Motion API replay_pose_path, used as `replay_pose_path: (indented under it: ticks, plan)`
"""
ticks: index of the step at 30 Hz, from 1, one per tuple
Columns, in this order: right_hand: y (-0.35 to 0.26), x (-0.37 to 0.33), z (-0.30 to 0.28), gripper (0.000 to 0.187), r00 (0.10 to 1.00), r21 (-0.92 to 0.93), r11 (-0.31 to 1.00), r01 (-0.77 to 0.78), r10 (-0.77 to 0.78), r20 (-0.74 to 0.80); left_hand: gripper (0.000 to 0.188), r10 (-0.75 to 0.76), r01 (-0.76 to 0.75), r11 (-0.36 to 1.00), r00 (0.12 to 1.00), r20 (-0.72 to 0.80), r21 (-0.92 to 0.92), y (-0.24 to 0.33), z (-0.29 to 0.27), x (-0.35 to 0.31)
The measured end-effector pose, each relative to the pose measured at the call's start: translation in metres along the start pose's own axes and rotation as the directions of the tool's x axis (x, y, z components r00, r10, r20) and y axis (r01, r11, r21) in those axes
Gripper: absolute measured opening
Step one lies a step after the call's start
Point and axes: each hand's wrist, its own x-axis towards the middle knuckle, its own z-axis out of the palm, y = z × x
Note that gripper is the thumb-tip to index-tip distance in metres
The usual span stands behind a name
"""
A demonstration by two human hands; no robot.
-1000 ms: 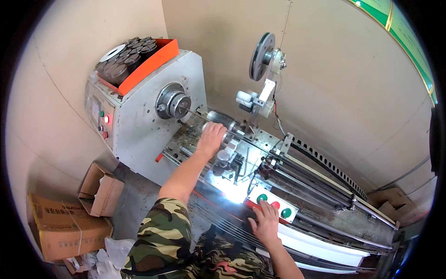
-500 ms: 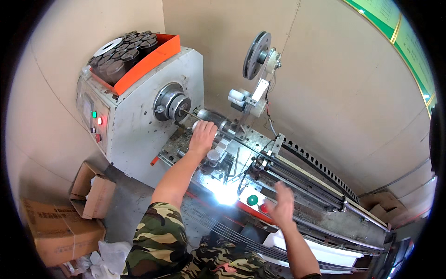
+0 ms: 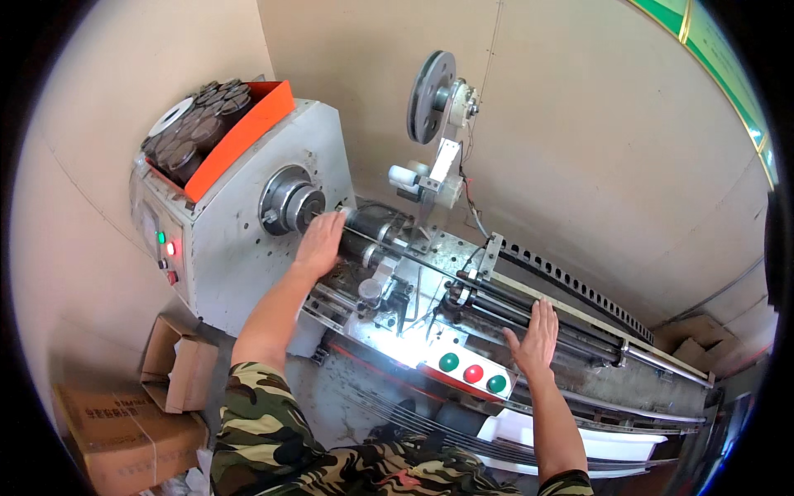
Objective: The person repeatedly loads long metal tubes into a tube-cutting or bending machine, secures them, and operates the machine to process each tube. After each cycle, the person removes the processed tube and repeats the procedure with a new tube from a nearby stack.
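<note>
My left hand [image 3: 321, 241] is at the round chuck [image 3: 304, 207] on the grey machine head, its fingers pressed together over a thin metal rod [image 3: 368, 241]. The thumb side of this grip is hidden. From the chuck the rod runs to the right along the machine bed. My right hand [image 3: 534, 341] hovers open, fingers stretched and thumb apart, holding nothing. Below and left of it sits a white button panel with a red button [image 3: 472, 374] between two green ones [image 3: 496, 383]. Dark rollers [image 3: 360, 246] lie just right of my left hand.
An orange tray [image 3: 240, 140] of dark spools stands on the machine head. A grey reel [image 3: 430, 97] rises behind the bed. Cardboard boxes [image 3: 124, 434] occupy the floor at left. A white trough [image 3: 579, 446] and several long rods [image 3: 389, 413] lie along the near side.
My left hand has moved left along the rod, closer to the chuck. My right hand has moved up and right from beside the buttons, uncovering the second green one. The view has shifted slightly.
</note>
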Motion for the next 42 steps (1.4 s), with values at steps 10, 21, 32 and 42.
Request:
replay_pose_path:
  ticks: [10,21,32,42]
  plan:
    - [0.014,-0.012,-0.02,0.085,0.999,0.011,1.0,0.026,-0.025,-0.033,0.079,-0.061,0.05,0.996,0.987,0.152,0.079,-0.003,-0.009,0.016]
    - [0.021,-0.011,-0.024,0.084,1.0,0.02,1.0,-0.01,0.01,-0.014,0.041,-0.031,-0.015,0.982,0.97,0.24,0.186,-0.017,-0.003,0.031]
    - [0.04,-0.017,-0.023,0.083,0.998,0.043,0.999,0.015,-0.012,-0.057,0.024,0.011,-0.076,0.974,0.957,0.29,0.214,-0.019,0.011,0.046]
    - [0.052,-0.022,-0.026,0.083,0.997,0.052,0.999,0.006,-0.003,-0.071,0.026,0.053,-0.123,0.968,0.953,0.3,0.219,-0.004,0.006,0.052]
